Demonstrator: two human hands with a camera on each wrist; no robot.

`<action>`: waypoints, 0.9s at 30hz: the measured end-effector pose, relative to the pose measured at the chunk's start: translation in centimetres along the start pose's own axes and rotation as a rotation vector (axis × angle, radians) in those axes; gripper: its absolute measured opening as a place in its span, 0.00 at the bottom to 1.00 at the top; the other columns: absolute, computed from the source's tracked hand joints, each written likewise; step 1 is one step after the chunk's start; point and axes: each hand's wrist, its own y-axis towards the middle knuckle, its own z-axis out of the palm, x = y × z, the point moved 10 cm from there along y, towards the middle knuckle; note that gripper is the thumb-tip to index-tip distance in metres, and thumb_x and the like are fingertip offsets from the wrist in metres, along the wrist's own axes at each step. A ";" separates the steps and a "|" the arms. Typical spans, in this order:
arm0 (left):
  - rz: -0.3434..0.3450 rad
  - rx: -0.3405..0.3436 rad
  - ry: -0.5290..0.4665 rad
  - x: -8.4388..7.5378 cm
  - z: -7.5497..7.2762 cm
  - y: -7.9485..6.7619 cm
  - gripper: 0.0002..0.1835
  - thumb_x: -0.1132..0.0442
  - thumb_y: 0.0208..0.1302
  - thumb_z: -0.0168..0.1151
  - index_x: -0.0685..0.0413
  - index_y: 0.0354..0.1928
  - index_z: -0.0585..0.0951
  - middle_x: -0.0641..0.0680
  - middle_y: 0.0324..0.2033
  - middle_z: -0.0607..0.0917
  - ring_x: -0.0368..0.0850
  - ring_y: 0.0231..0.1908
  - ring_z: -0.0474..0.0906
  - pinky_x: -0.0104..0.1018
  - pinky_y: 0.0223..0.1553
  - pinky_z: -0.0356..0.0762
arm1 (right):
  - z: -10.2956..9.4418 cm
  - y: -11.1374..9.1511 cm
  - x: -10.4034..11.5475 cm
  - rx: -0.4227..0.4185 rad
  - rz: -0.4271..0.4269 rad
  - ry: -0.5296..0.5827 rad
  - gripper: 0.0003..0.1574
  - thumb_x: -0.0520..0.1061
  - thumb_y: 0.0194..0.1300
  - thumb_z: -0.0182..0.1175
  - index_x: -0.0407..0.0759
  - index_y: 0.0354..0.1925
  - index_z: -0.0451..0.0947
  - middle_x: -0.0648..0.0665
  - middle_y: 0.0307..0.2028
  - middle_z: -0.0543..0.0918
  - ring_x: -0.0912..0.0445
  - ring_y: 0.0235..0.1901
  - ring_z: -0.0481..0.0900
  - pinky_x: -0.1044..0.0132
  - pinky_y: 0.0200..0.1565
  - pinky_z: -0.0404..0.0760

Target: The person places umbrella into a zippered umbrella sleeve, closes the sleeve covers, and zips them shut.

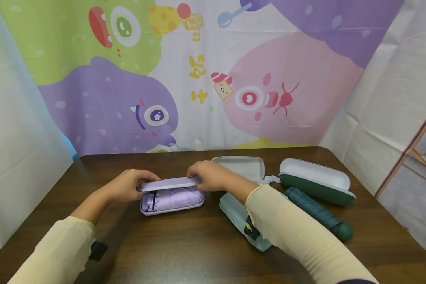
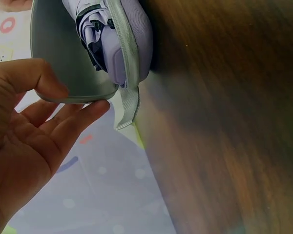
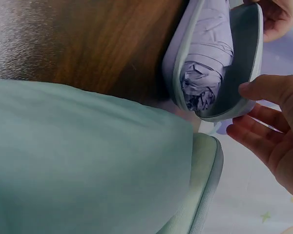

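A purple zip case [image 1: 156,213] lies on the table in front of me with its lid [image 1: 170,183] partly raised. Inside it rests a folded lilac umbrella [image 1: 179,198], with a dark strap near its left end. At the lid's left end, my left hand [image 1: 126,186] pinches the rim between thumb and fingers, as the left wrist view shows. My right hand [image 1: 211,176] grips the opposite end, its thumb [image 3: 263,90] at the rim and its other fingers outside. A fabric tab [image 2: 129,107] hangs at the case's left end.
Right of the purple case lies a pale green folded umbrella [image 1: 234,213], partly under my right forearm. Behind that arm a pale green case [image 1: 239,167] stands open. Farther right are an open dark green case [image 1: 305,187] and a dark green folded umbrella [image 1: 314,209]. A cartoon-printed curtain [image 1: 202,126] hangs behind the table.
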 end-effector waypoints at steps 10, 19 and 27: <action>-0.013 0.028 0.024 -0.2 0.6 -0.8 0.26 0.76 0.39 0.72 0.52 0.46 0.86 0.51 0.45 0.84 0.48 0.44 0.77 0.50 0.44 0.78 | 0.9 -0.8 1.5 0.040 -0.065 -0.113 0.22 0.41 0.49 0.73 0.43 0.43 0.76 0.47 0.39 0.77 0.53 0.40 0.76 0.61 0.44 0.77; 0.024 0.051 -0.001 -1.0 0.9 -1.0 0.12 0.62 0.50 0.74 0.49 0.39 0.88 0.50 0.42 0.84 0.50 0.46 0.78 0.50 0.44 0.79 | 2.2 -1.1 2.2 0.107 -0.070 -0.145 0.18 0.41 0.52 0.73 0.44 0.41 0.78 0.48 0.38 0.76 0.54 0.39 0.74 0.64 0.42 0.76; 0.043 0.023 0.074 -1.5 1.4 -1.1 0.10 0.66 0.46 0.76 0.49 0.34 0.89 0.46 0.37 0.82 0.46 0.41 0.77 0.41 0.40 0.77 | 2.3 -1.1 2.7 0.144 -0.080 -0.107 0.15 0.42 0.54 0.71 0.43 0.41 0.81 0.48 0.37 0.77 0.55 0.38 0.75 0.63 0.45 0.76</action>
